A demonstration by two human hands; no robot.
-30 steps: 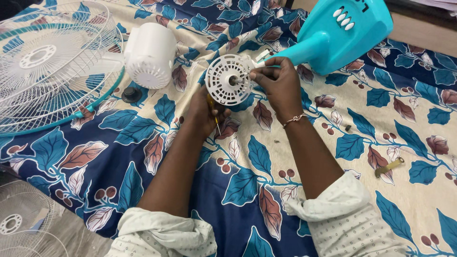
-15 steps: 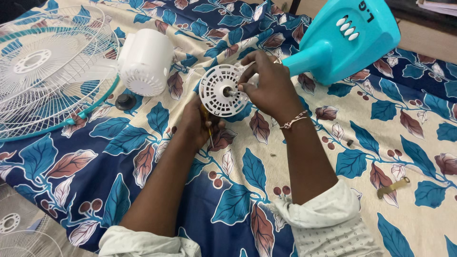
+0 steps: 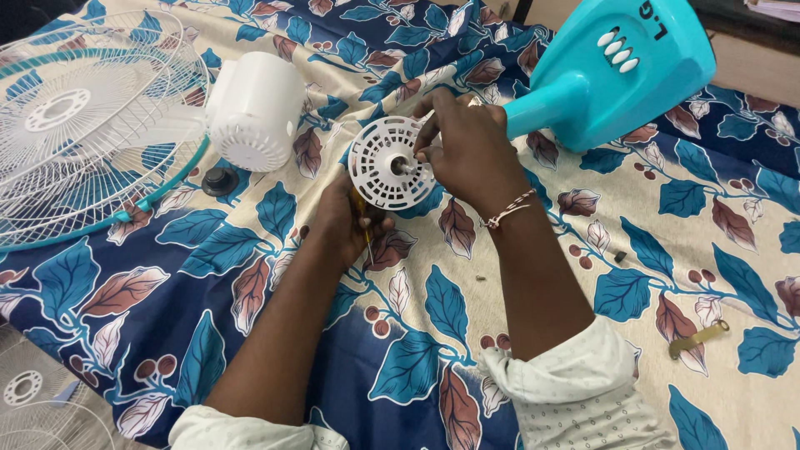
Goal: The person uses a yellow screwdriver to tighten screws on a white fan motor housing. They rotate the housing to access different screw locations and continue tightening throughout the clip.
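**Between both hands: fan motor housing, shaft end up**

Between the two hands, on a leaf-patterned bedspread [image 3: 250, 275], sits a round white slotted motor cover [image 3: 385, 162], its flat face tipped toward the camera and a short shaft stub [image 3: 403, 166] poking out at centre. That axis points up and slightly toward the person, not along the bed.

Right hand [image 3: 467, 150]: draped over the cover's right rim, fingers curled in, fingertips [image 3: 423, 154] pinched narrow at the shaft stub. This is the hand nearer the centre.

Left hand [image 3: 346, 221]: below and just left of the cover, closed around a thin screwdriver [image 3: 367, 237] whose shank points down toward the person. Thumb side touches the cover's lower edge.

Beyond the right hand, touching the cover from behind, a turquoise fan base [image 3: 617, 75] lies tilted. Left of the left hand: a white cylindrical motor cap [image 3: 254, 112], a small black knob [image 3: 218, 179], and a wire fan guard [image 3: 75, 125]. Well right, a brass clip [image 3: 698, 337].
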